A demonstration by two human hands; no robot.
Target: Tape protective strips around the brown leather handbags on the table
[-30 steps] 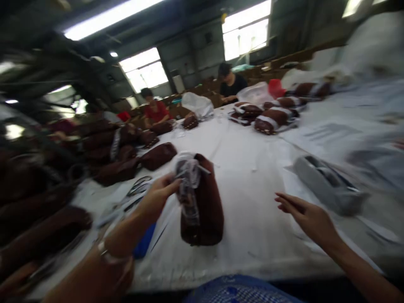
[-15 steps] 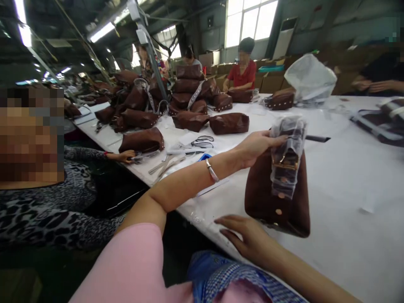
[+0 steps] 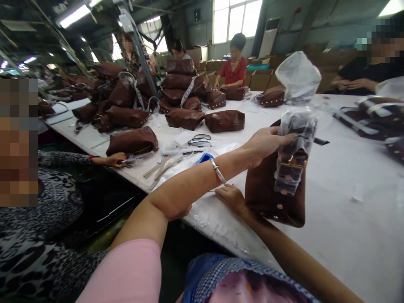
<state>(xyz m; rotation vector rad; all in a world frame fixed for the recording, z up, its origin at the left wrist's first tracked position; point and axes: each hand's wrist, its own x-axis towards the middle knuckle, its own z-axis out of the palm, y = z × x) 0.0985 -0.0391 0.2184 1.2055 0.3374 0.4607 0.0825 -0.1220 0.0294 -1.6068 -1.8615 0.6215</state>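
Note:
My left hand (image 3: 270, 142) grips the plastic-wrapped strap (image 3: 292, 162) of a brown leather handbag (image 3: 260, 189). A gold buckle shows through the wrapping, and studs run down the bag's side. Below and left of the bag, my right hand (image 3: 232, 198) reaches low over the table, its fingers stretched out by my left forearm. Part of that hand is behind the forearm, and I see nothing held in it. Just beyond the forearm lie a blue object (image 3: 204, 158), grey strips (image 3: 160, 170) and dark-edged looped pieces (image 3: 199, 141).
The white table (image 3: 341, 235) carries a heap of brown bags (image 3: 123, 94) at the back left and strapped bags (image 3: 362, 120) at the right. A co-worker's hand (image 3: 115, 160) touches a brown bag (image 3: 132, 141) on the left. More people sit across the table.
My right hand has moved forward and left, from the table edge to beside my left forearm. The view has turned slightly right. My left hand still holds the bag's strap.

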